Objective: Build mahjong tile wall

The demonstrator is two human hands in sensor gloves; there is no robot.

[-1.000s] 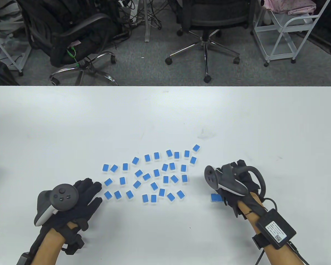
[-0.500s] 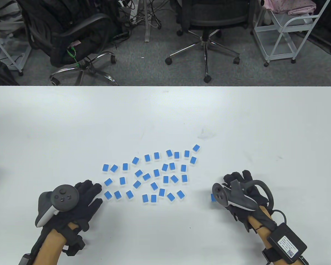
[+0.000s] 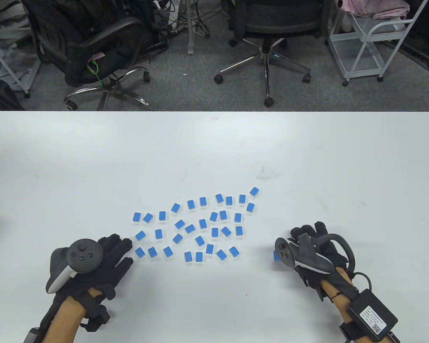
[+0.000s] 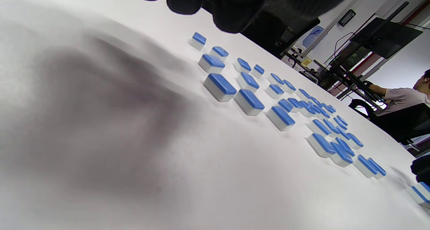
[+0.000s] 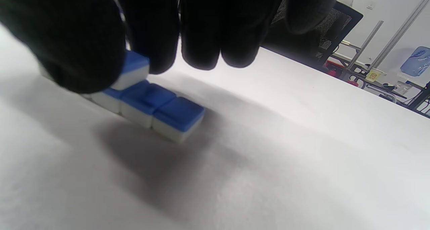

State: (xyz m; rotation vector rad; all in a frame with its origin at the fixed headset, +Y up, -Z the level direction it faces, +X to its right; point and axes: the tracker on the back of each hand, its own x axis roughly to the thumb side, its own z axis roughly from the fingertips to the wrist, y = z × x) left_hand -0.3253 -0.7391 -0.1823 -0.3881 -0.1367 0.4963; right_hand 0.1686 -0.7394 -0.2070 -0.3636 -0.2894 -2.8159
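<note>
Right hand (image 3: 312, 250) thumb and fingers (image 5: 151, 28) pinching one blue tile (image 5: 132, 72) on top of short tile row (image 5: 147, 107) on white table (image 3: 214, 150), left hand (image 3: 100, 261) fingers straight and flat beside scattered tiles (image 3: 196, 223).

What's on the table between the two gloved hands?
In the table view, loose blue mahjong tiles lie scattered between the left hand and right hand, then bare table up to the right hand's short tile row.

table view: high, facing down | wrist views: low, close to table (image 3: 214, 150) | shared: blue tiles (image 3: 200, 228)
</note>
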